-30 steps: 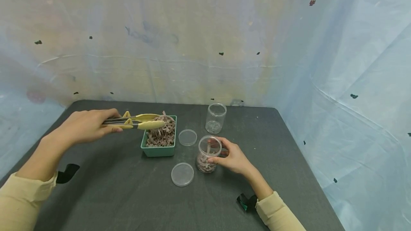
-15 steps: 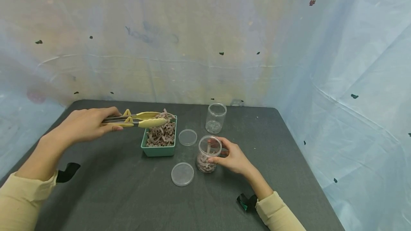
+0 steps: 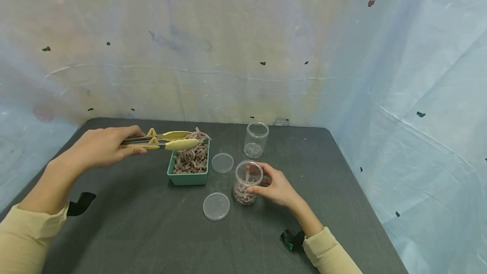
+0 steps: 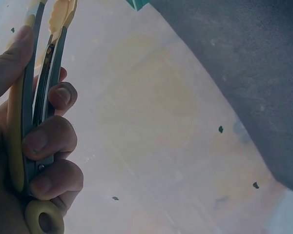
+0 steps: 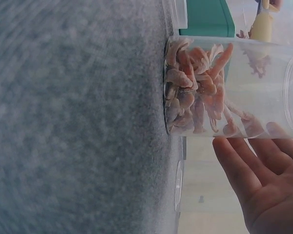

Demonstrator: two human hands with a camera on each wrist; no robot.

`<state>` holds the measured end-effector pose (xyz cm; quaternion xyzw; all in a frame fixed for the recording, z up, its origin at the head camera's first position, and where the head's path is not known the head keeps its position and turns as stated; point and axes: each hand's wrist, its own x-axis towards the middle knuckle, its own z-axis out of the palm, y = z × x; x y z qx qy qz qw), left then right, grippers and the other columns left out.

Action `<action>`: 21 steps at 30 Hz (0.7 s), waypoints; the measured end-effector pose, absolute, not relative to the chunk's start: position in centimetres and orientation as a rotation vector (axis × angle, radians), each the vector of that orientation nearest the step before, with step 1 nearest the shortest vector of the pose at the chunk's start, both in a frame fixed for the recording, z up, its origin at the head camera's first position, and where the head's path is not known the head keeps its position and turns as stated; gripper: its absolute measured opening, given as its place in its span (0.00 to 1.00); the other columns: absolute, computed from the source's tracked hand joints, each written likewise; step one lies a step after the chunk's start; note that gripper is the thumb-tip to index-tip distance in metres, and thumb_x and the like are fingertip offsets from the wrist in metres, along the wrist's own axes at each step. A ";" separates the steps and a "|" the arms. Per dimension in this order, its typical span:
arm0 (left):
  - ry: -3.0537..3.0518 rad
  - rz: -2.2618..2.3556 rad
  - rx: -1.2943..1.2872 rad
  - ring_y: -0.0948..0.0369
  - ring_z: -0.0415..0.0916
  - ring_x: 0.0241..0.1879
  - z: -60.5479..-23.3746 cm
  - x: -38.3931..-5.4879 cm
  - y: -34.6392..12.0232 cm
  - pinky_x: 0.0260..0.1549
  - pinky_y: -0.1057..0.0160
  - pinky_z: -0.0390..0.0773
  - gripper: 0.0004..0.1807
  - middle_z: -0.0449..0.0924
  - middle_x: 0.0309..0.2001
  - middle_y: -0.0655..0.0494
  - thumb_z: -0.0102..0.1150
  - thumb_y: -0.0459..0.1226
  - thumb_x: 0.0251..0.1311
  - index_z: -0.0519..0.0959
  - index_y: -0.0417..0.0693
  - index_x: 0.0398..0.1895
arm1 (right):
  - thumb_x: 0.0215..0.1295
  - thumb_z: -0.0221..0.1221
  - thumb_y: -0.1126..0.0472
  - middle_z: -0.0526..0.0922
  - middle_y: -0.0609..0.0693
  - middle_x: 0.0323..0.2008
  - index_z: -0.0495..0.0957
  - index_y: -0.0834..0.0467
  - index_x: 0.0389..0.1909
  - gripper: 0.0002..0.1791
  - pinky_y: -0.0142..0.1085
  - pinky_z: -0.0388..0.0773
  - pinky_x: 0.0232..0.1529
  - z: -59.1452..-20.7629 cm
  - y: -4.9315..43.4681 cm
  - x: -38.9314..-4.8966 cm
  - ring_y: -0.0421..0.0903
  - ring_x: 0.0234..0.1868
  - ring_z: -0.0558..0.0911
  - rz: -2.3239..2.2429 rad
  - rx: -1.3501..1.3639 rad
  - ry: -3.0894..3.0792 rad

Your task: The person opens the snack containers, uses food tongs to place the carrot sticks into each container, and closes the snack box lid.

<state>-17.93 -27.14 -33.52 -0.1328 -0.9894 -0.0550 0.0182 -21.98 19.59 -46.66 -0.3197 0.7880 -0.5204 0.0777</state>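
Observation:
My left hand [image 3: 108,145] grips a pair of yellow-tipped tongs [image 3: 179,143], its fingers curled round the metal arms in the left wrist view. Between the tong tips is a clump of brownish-grey strips [image 3: 198,134], just above the green tray [image 3: 188,179], which is full of similar strips. My right hand [image 3: 275,187] holds a clear plastic jar [image 3: 249,174] upright on the table, thumb on the near side and fingers on the far side. Strips [image 5: 195,87] fill roughly the lower part of this jar, with a few reaching higher along its wall.
A second clear jar [image 3: 256,141] stands behind the held one. Two clear round lids lie flat: a far lid [image 3: 222,163] beside the tray and a near lid [image 3: 216,206] left of the held jar. The dark table [image 3: 160,231] meets a plastic sheet [image 3: 213,54] behind.
The tongs have risen slightly and shifted a little right, lifting the clump of strips out of the tray's heap. My right hand and the jar have stayed in place.

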 end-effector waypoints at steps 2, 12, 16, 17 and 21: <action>-3.068 -0.175 -0.420 0.63 0.70 0.25 -33.5 -17.9 -27.1 0.22 0.58 0.67 0.33 0.85 0.39 0.60 0.60 0.65 0.67 0.79 0.52 0.61 | 0.64 0.74 0.61 0.77 0.61 0.67 0.69 0.61 0.72 0.38 0.57 0.75 0.63 -46.6 19.6 -21.9 0.65 0.65 0.77 -1.559 -0.958 2.360; -3.036 -0.221 -0.461 0.64 0.70 0.26 -33.2 -17.6 -25.5 0.24 0.59 0.68 0.29 0.84 0.39 0.61 0.62 0.63 0.67 0.80 0.55 0.60 | 0.65 0.73 0.63 0.76 0.63 0.67 0.69 0.62 0.73 0.38 0.54 0.76 0.63 -46.7 19.6 -22.0 0.65 0.65 0.77 -1.572 -0.978 2.338; -3.023 -0.247 -0.486 0.65 0.72 0.27 -33.1 -17.4 -24.7 0.26 0.59 0.69 0.28 0.84 0.40 0.62 0.62 0.62 0.68 0.80 0.57 0.60 | 0.65 0.73 0.62 0.77 0.62 0.67 0.69 0.62 0.72 0.37 0.54 0.76 0.63 -46.6 19.6 -21.9 0.66 0.65 0.77 -1.564 -0.981 2.347; -3.018 -0.252 -0.498 0.65 0.72 0.27 -33.1 -17.4 -24.5 0.26 0.59 0.69 0.27 0.84 0.40 0.62 0.61 0.62 0.68 0.80 0.57 0.60 | 0.64 0.73 0.62 0.77 0.62 0.66 0.69 0.62 0.72 0.37 0.54 0.76 0.63 -46.5 19.6 -21.8 0.66 0.65 0.77 -1.565 -0.981 2.347; -3.003 -0.287 -0.529 0.66 0.72 0.27 -33.0 -17.3 -23.5 0.26 0.59 0.70 0.26 0.84 0.41 0.63 0.62 0.61 0.68 0.79 0.58 0.60 | 0.65 0.73 0.61 0.78 0.62 0.66 0.70 0.62 0.72 0.37 0.56 0.76 0.63 -46.5 19.6 -21.8 0.68 0.64 0.77 -1.564 -0.973 2.353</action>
